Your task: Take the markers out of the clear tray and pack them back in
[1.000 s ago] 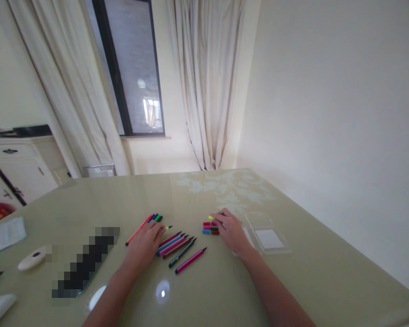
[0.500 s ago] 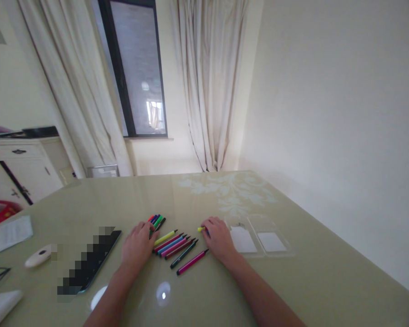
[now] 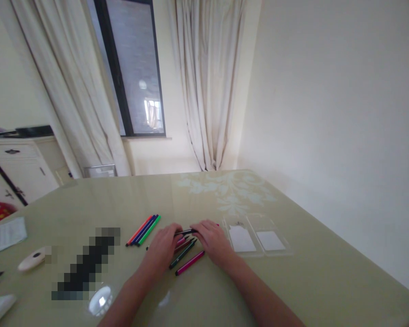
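Observation:
A black felt-tip pen (image 3: 186,232) spans the gap between my two hands. My left hand (image 3: 163,245) is closed around its left part, above the row of pens. The fingers of my right hand (image 3: 213,240) close on its other end. A pinkish tip shows behind the right knuckles; what else that palm holds is hidden. Beneath and between the hands lie several pens, partly covered by the left hand, among them a dark green pen (image 3: 183,255) and a magenta pen (image 3: 190,263). Left of them, orange, dark blue and green pens (image 3: 146,230) lie side by side.
An opened clear plastic case (image 3: 261,252) with white inserts lies to the right. On the left are a pixelated dark object (image 3: 88,265), a white oval device (image 3: 32,259), a round clear item (image 3: 101,300) and a white folded cloth or paper (image 3: 7,236).
My left hand has moved right from the left-hand pens, bringing the black pen to my right hand. The yellow tip at the right hand no longer shows. The view has shifted slightly.

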The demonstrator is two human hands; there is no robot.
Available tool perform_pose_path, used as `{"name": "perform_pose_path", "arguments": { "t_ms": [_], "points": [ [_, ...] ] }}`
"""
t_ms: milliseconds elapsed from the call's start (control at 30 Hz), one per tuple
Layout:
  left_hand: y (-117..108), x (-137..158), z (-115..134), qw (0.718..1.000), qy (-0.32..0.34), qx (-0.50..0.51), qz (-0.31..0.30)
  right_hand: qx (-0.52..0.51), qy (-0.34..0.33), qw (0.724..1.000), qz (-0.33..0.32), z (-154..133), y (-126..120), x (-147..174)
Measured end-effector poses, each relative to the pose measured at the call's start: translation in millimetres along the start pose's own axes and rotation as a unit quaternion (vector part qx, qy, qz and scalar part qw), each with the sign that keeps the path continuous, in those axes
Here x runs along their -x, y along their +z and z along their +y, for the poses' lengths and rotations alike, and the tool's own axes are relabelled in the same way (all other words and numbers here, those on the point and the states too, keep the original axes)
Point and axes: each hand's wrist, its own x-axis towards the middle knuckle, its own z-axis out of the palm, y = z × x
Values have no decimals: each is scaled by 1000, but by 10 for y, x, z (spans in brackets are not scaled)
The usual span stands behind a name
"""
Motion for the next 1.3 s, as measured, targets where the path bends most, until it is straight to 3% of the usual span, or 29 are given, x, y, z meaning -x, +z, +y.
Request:
{"name": "perform_pose_path", "arguments": {
  "t_ms": [133,267,433,500,567,633,733,833,933,1067,1300],
  "points": [
    [44,36,173,999,17,-27,-19,4,-47,999,-16,28,-4,8],
    [-23,35,116,997,17,-57,-47,14,-74,997,-7,157,-107,10],
    [-200,22,-320,995,-65,-71,31,-26,57,989,134,561,-405,87],
    [-250,25,-483,990,-84,-110,39,-24,98,982,157,682,-483,121],
    [-263,34,-577,983,-102,-152,27,-16,131,981,141,708,-496,132],
    [-247,45,-603,980,-107,-170,7,-19,145,986,85,642,-456,122],
    [-199,53,-571,986,-81,-145,-21,-36,131,991,-11,461,-356,98],
    [-166,47,-546,993,-52,-98,-31,-23,118,992,-49,322,-275,100],
    [-176,45,-576,993,-69,-100,2,-4,108,992,-63,271,-227,117],
    [-234,70,-663,965,-155,-204,53,10,115,992,-56,259,-176,115],
    [-242,104,-707,951,-187,-245,12,29,136,990,-29,243,-121,77]
  ]
}}
